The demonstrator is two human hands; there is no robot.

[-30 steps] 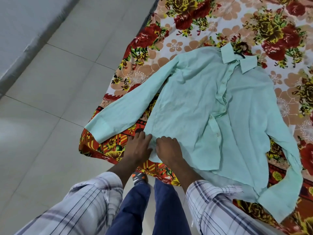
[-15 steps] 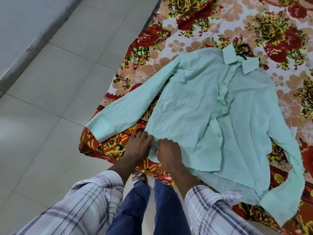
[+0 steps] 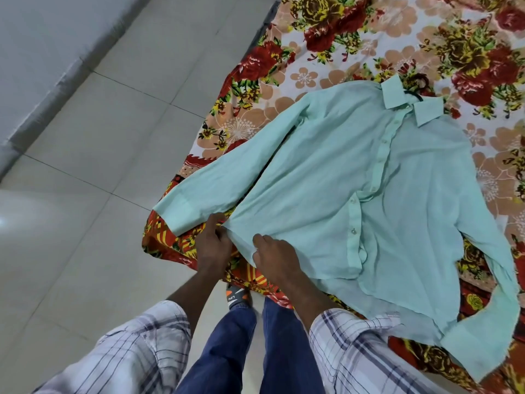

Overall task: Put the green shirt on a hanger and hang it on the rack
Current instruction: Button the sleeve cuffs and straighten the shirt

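The pale green shirt (image 3: 349, 177) lies spread front-up on a flowered bedsheet, collar far right, sleeves out to both sides. A dark hanger hook (image 3: 420, 85) pokes out at the collar; the rest of the hanger is hidden inside the shirt. My left hand (image 3: 213, 243) pinches the shirt's near left hem corner. My right hand (image 3: 274, 253) grips the hem just beside it, fingers curled into the cloth. The hem corner is lifted and pulled taut toward me. No rack is in view.
The flowered sheet (image 3: 355, 38) covers a bed whose corner hangs down near my legs. Pale floor tiles (image 3: 85, 166) fill the left side, with a grey wall base (image 3: 51, 89) along the far left. My foot (image 3: 237, 298) stands at the bed's edge.
Both hands went from resting on the hem to gripping it. The hem corner has been drawn toward me and the body of the shirt is smoother.
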